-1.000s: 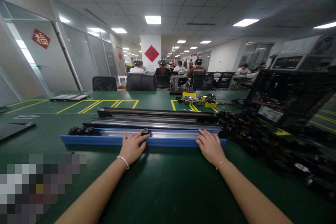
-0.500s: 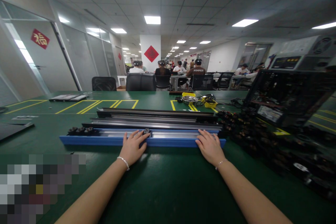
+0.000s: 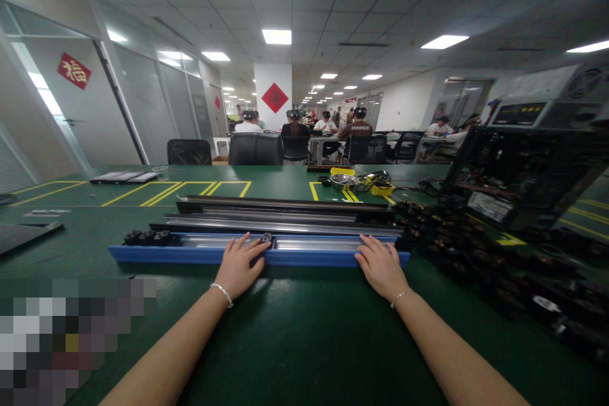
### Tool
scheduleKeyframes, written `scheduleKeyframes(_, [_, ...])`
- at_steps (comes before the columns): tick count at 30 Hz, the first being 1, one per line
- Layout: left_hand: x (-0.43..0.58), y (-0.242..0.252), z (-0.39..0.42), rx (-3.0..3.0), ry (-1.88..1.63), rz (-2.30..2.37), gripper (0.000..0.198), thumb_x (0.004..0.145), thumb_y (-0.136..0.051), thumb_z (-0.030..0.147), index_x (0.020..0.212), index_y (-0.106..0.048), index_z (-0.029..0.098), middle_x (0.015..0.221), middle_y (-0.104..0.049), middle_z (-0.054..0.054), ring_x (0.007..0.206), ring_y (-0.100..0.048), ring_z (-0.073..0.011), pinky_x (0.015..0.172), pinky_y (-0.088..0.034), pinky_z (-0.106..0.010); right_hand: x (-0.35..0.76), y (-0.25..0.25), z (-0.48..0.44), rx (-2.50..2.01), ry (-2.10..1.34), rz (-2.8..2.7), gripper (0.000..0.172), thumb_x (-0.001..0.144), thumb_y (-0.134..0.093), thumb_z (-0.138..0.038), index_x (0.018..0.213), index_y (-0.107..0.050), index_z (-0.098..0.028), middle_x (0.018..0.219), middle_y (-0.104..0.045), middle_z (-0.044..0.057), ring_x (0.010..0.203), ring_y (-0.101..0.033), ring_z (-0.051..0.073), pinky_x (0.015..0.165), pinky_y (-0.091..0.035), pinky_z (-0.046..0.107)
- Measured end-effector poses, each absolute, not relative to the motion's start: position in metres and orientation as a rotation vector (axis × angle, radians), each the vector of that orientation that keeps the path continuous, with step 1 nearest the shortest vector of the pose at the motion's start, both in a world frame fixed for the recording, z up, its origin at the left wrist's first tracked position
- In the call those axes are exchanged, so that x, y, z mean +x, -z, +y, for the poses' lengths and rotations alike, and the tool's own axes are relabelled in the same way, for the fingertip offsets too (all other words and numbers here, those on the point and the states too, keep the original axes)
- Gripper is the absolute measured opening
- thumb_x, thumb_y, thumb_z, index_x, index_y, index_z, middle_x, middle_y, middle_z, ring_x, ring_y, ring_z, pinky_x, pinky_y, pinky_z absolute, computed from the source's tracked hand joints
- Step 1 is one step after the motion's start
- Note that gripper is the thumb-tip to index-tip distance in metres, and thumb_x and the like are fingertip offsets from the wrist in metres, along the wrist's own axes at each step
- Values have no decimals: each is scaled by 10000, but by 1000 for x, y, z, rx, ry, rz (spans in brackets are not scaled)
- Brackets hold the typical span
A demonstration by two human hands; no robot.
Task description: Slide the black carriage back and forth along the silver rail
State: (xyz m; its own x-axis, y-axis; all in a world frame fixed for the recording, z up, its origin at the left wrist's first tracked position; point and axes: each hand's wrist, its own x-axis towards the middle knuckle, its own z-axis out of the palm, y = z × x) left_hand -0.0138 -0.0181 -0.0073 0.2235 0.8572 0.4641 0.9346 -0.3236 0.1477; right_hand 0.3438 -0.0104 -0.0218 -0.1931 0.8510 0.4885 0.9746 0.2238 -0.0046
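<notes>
A long blue channel [image 3: 314,258] with a bright metal inside lies across the green table in front of me. My left hand [image 3: 241,261] lies over its near wall, fingers stretched out and apart. Its index fingertip touches a small round-faced black module [image 3: 267,238], which looks like a power socket, inside the channel. Near the right end, my right hand [image 3: 382,263] holds the channel's near wall, fingers over the top and thumb on the front. Several similar black modules [image 3: 146,238] sit together in the channel's left end. The undersides of both hands are hidden.
Dark channels [image 3: 280,209] lie just behind the blue one. A heap of black parts [image 3: 457,254] spreads at the right, before an open computer case [image 3: 533,171]. Farther back are a metal dish [image 3: 344,181] and cables [image 3: 378,179]. Several people sit at distant tables.
The fingers of my left hand have shifted slightly at the black module, which seems a touch farther right. My right hand and the blue channel stay practically in place.
</notes>
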Motion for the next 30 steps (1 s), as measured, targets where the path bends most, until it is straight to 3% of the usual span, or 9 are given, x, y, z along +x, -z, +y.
scheduleKeyframes(11, [-12, 6, -18, -2420, 742, -1703, 413, 789, -450, 314, 1195, -522, 347, 1241, -569, 23, 1285, -340, -249, 1050, -228, -532, 343, 21, -11, -1697, 424, -2115, 358, 896, -290, -402, 981, -607, -258, 1315, -486, 40, 1229, -380, 229, 987, -229, 506])
scheduleKeyframes(20, [-9, 5, -20, -2430, 760, -1707, 415, 752, -474, 287, 1162, -499, 229, 1234, -560, -54, 1271, -364, -225, 1079, -224, -470, 342, 19, -12, -1702, 418, -2118, 353, 893, -303, -394, 987, -613, -253, 1319, -483, 45, 1229, -383, 236, 988, -233, 509])
scheduleKeyframes(30, [-6, 4, -23, -2451, 739, -1716, 421, 741, -480, 282, 1160, -477, 238, 1233, -562, -51, 1241, -400, -224, 1077, -190, -483, 343, 19, -12, -1700, 401, -2116, 353, 888, -309, -405, 984, -613, -254, 1321, -480, 41, 1228, -383, 234, 989, -226, 510])
